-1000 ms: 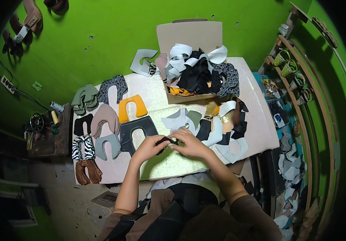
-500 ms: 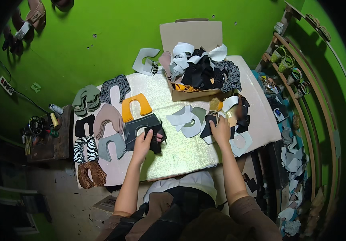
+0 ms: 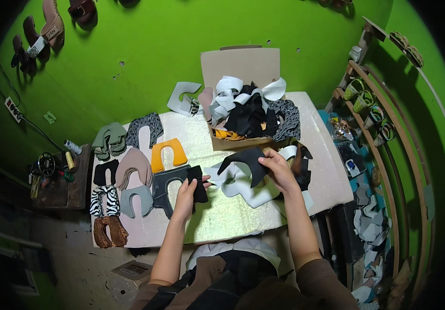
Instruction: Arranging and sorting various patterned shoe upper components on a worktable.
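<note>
Over the middle of the table my right hand [image 3: 280,171] pinches a black curved cut-out [image 3: 247,159] by its right end, lifted above white cut-outs [image 3: 256,192] lying loosely together. My left hand [image 3: 184,199] is closed round a small black piece of material [image 3: 197,182], its fingers partly hidden behind it. Just left of that hand lies a stack of black U-shaped cut-outs [image 3: 160,192]. Orange U-shaped cut-outs [image 3: 166,163] are stacked beyond it, with grey-blue ones [image 3: 142,199] and dusty-pink ones [image 3: 134,164] farther left.
A cardboard box [image 3: 240,142] heaped with mixed cut-outs stands at the table's back. Zebra-striped [image 3: 97,200], leopard-brown [image 3: 106,233] and olive stacks [image 3: 110,138] line the left side. A wooden rack [image 3: 369,111] with sandals rises at right; a sewing machine [image 3: 47,163] stands left.
My right hand has risen from the pile, bringing up the black curved cut-out. My left hand still grips its black piece, and the black U-shaped stack beside it is less covered. The view has shifted slightly.
</note>
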Motion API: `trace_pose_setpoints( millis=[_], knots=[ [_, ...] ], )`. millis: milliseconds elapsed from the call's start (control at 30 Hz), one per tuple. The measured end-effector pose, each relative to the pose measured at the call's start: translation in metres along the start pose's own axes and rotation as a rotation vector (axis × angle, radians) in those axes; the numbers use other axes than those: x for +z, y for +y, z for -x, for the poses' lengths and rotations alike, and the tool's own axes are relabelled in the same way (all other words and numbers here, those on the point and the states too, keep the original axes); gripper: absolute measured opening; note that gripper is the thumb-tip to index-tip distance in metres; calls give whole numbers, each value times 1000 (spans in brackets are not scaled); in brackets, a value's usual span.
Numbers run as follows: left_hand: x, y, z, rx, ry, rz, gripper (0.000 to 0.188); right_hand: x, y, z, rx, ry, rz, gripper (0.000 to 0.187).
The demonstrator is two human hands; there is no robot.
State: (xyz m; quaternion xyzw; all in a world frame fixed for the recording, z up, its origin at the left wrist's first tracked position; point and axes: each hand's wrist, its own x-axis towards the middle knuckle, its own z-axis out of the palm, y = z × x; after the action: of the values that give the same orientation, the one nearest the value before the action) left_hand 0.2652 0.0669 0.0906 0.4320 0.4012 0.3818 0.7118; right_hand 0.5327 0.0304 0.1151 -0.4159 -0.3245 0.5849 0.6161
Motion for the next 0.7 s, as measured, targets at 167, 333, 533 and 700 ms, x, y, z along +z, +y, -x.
trace_pose_setpoints(
  millis=[167, 333, 533, 700],
  knots=[
    [40, -6, -4, 34, -20, 70, 32, -8, -16, 6, -211, 174, 386, 11],
    [83, -27, -3, -12, -80, 102, 40, 21, -7, 33, -343, 112, 983, 16],
    [111, -47, -4, 5, -62, 104, 43, 14, 25, 61, -531, -242, 1136, 24],
    [126, -29, 17, -33, -25, -294, 33, -19, 1, 59, -436, -361, 969, 22]
  ],
)
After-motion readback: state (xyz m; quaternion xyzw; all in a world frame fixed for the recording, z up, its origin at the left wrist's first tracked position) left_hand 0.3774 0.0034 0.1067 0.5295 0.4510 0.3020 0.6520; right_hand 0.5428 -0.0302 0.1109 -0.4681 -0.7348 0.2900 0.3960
